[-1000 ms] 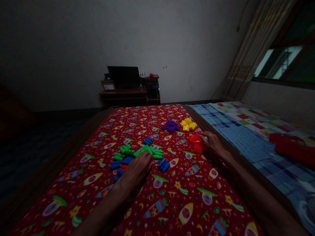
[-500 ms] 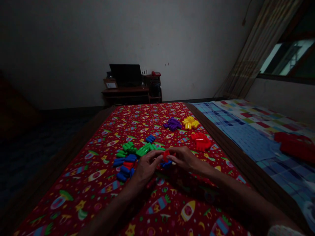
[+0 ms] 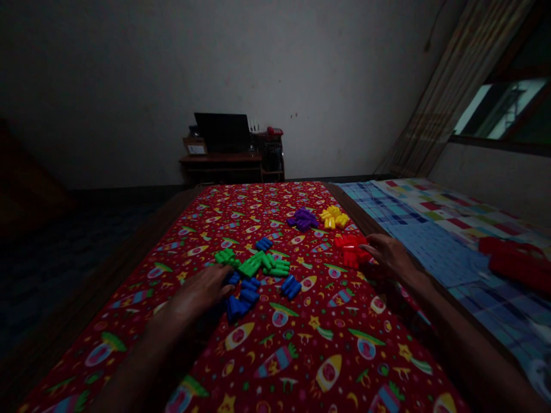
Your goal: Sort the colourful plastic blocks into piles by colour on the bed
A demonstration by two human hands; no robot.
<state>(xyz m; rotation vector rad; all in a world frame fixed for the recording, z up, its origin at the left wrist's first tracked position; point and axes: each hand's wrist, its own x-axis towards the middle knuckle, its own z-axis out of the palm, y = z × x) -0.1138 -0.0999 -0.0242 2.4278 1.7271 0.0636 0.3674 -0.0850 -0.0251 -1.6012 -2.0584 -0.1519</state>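
Fingers of the left hand (image 3: 202, 289): bent downward, thumb toward the near side, tips over the left edge of the blue cluster (image 3: 243, 297); they cover part of it, so whether they grip a piece cannot be told.
Fingers of the right hand (image 3: 390, 255): thumb and forefinger a narrow way apart, tips at the right edge of the red pile (image 3: 350, 249); whether a piece sits between them cannot be told.
Blue: the cluster lies just right of the left fingertips; one separate blue piece (image 3: 291, 287) lies farther right, and another blue piece (image 3: 264, 244) lies on the far side of the green.
Green: green pieces (image 3: 253, 264) spread rightward from just beyond the left fingers, between the cluster and the far blue piece.
Purple and yellow: a purple pile (image 3: 303, 219) and, just right of it, a yellow pile (image 3: 333, 218), both beyond the red.
Cloth: red printed cloth (image 3: 301, 321) under all the pieces, patterned with rockets, saucers and stars.
Right side: blue checked fabric (image 3: 400, 238) with a red item (image 3: 516, 261) on it.
Far side: a desk (image 3: 221, 159) carrying a dark screen (image 3: 222, 132) and a box (image 3: 189, 141).
Writing: the box bears a white label (image 3: 197, 149), too small to read.
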